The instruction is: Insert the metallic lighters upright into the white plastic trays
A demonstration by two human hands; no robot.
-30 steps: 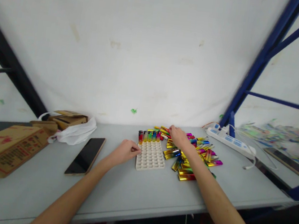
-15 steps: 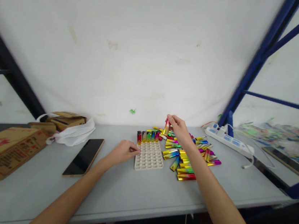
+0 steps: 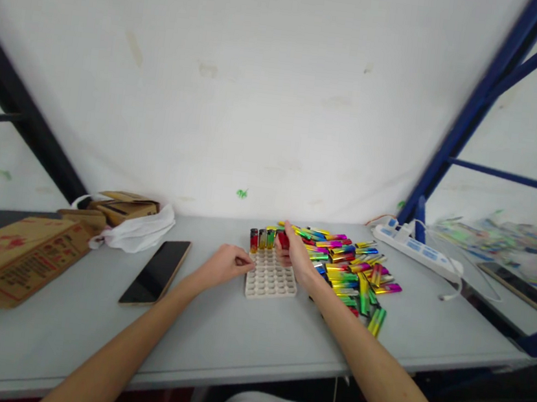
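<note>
A person's right hand (image 3: 297, 257) closes its fingers around a red lighter (image 3: 283, 239) above the far right part of a pale tray. The lighter is shiny, with a dark top; fingers cover much of it. Its long axis looks close to upright, though the exact tilt cannot be told. The left hand (image 3: 224, 266) has its fingers curled in, the tips at the left edge of the tray (image 3: 270, 287); whether they grip the rim cannot be told.

The tray is dotted with rows of round holes, its longer side running away from the person. A row of standing lighters (image 3: 262, 239), red, gold and green among them, fills part of the far end, tops up; the right hand blocks the view of the row's right end. Just right of the tray, a pile of lighters (image 3: 344, 259) in metallic colors lies flat, pointing many ways, partly hidden behind the right forearm.

Farther left on the gray table (image 3: 212, 344) lie a phone (image 3: 156, 273), a white bag (image 3: 140, 231) and a cardboard box (image 3: 17, 258). At right, a power strip (image 3: 416, 250) sits near a blue metal frame (image 3: 469, 115).
</note>
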